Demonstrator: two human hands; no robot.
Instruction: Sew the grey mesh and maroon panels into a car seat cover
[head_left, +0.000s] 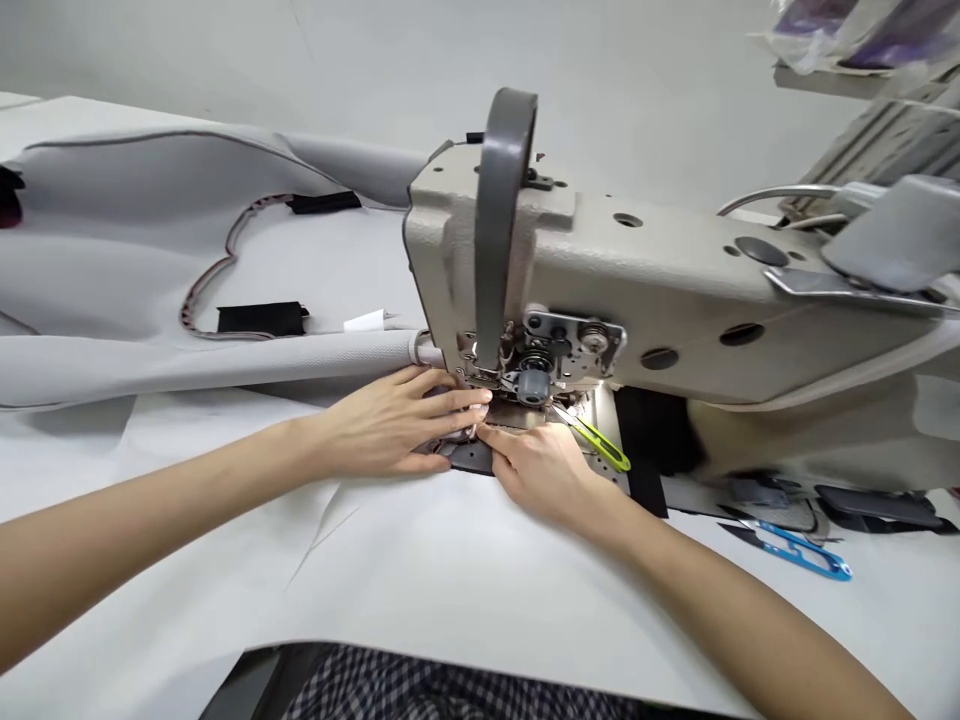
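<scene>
My left hand [397,420] lies flat on the light grey fabric [420,570], fingers stretched toward the needle area of the beige sewing machine [645,290]. My right hand [544,470] presses a small dark piece [469,457] by the presser foot, fingers pinched together, with a green thread snip [596,438] held in it and sticking out to the right.
A rolled grey fabric edge [225,360] runs leftward from the machine, with black tabs [262,318] and a red-stitched cord [225,262] on the fabric behind. A blue thread snip [802,550] and dark parts [877,508] lie at the right. Checked cloth [420,690] shows at the bottom edge.
</scene>
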